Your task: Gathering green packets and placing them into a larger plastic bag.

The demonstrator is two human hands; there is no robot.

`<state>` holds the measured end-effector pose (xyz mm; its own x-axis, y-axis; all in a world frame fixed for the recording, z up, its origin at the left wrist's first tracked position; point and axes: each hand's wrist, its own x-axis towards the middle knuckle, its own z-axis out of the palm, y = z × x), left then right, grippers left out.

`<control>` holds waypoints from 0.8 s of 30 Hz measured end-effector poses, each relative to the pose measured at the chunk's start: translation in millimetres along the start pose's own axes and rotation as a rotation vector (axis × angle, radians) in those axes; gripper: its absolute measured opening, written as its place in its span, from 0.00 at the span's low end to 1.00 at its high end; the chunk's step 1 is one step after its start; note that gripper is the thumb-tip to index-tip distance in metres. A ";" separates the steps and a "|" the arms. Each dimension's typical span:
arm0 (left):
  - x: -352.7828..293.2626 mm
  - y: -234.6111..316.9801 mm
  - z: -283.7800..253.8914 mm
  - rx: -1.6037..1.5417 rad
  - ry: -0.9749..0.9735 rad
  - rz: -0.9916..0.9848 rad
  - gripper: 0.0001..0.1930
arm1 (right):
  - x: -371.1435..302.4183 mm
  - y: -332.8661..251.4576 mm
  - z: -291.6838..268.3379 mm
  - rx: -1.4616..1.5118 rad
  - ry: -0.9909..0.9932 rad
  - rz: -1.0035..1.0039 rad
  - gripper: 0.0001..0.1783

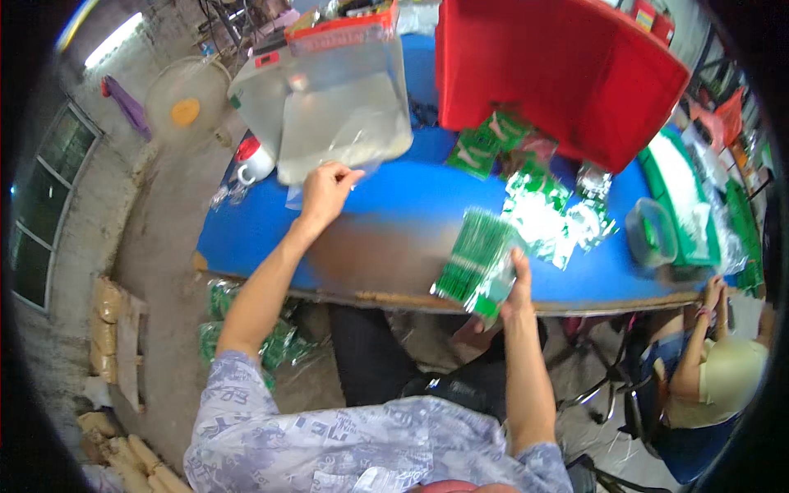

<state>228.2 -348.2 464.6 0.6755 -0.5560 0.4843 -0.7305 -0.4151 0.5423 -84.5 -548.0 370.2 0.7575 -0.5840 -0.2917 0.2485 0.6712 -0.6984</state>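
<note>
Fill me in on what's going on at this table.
A person seated at a blue table holds a stack of green packets in the right hand. The left hand is up by clear plastic at a pale bin. Loose green and silver packets lie before a tilted red bin.

Our bare left arm [267,283] slants up from lower left, its curled left hand [327,195] pinching above centre; our bare right forearm [530,378] rises at lower right, right hand [519,289] gripping, thumb uppermost.
</note>
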 end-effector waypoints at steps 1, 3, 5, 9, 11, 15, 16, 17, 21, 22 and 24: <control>-17.2 14.9 -2.1 0.033 -0.002 0.029 0.13 | -1.1 -5.8 7.9 -0.027 0.006 -0.027 0.43; -45.9 37.2 1.2 0.081 -0.007 0.020 0.13 | 1.6 -11.1 7.3 0.012 -0.066 -0.009 0.42; -69.8 41.4 15.2 0.094 -0.001 -0.009 0.13 | 5.8 -11.1 5.7 0.062 -0.138 -0.052 0.41; -87.9 40.1 27.9 0.191 -0.053 0.035 0.12 | 6.8 -8.4 6.5 0.081 -0.136 -0.096 0.33; -83.7 21.6 21.5 0.033 -0.057 0.059 0.13 | 3.9 -5.9 10.8 0.106 -0.143 -0.102 0.31; -74.7 3.8 20.5 -0.044 -0.353 -0.109 0.14 | -5.0 -3.6 12.2 0.130 -0.149 -0.087 0.31; -70.9 0.2 20.8 -0.097 -0.372 -0.114 0.13 | -6.4 -4.8 13.4 0.121 -0.163 -0.098 0.31; -67.1 -3.3 21.8 -0.091 -0.378 -0.109 0.13 | -7.3 -6.6 15.5 0.111 -0.177 -0.108 0.31; -61.4 -12.8 28.2 -0.100 -0.328 -0.065 0.11 | -8.4 -11.5 14.8 0.169 -0.249 -0.072 0.31; -61.7 -13.6 29.6 -0.100 -0.305 -0.078 0.11 | -11.6 -12.6 19.0 0.148 -0.211 -0.100 0.30; -62.3 -9.5 26.0 -0.076 -0.293 -0.072 0.12 | -10.7 -7.5 19.0 0.131 -0.189 -0.127 0.29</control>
<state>190.4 -328.3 411.4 0.6592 -0.7158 0.2305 -0.6650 -0.4119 0.6229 -83.1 -538.2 391.0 0.8113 -0.5803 -0.0710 0.4160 0.6582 -0.6274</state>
